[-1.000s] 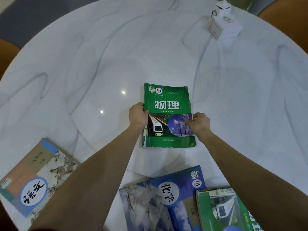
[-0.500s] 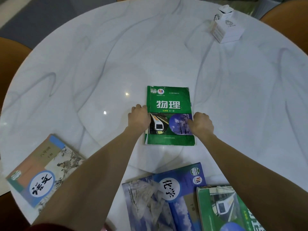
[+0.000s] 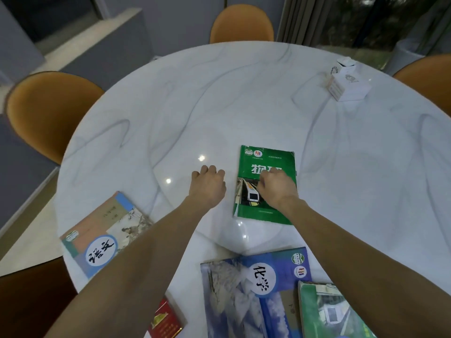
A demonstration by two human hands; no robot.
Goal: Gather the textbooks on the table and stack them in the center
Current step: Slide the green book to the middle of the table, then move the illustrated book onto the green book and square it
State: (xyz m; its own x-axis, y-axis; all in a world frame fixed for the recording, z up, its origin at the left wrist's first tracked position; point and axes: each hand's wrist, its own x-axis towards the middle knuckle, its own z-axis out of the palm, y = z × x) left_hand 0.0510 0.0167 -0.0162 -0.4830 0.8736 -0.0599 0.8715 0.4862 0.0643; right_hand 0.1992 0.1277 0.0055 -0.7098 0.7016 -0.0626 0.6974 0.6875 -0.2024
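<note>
A green physics textbook (image 3: 268, 159) lies flat near the middle of the round white marble table (image 3: 219, 98). My right hand (image 3: 275, 186) hovers over its cover with curled fingers, holding nothing. My left hand (image 3: 207, 186) is off the book to its left, above bare table, fingers loosely curled. A blue chemistry textbook (image 3: 249, 289) lies at the near edge, with a second green textbook (image 3: 334, 313) overlapping its right side. A pale language textbook (image 3: 105, 235) lies at the near left. A red book (image 3: 163, 323) shows partly beneath my left forearm.
A white box (image 3: 349, 86) with a small white item on top stands at the far right of the table. Orange chairs (image 3: 48, 113) ring the table at the left, far side and right. Grey floor and wall lie beyond on the left.
Both hands have let go of the green textbook's sides; the left hand moved left off it, the right hand moved over its cover. The camera tilted up and left, so the room shows.
</note>
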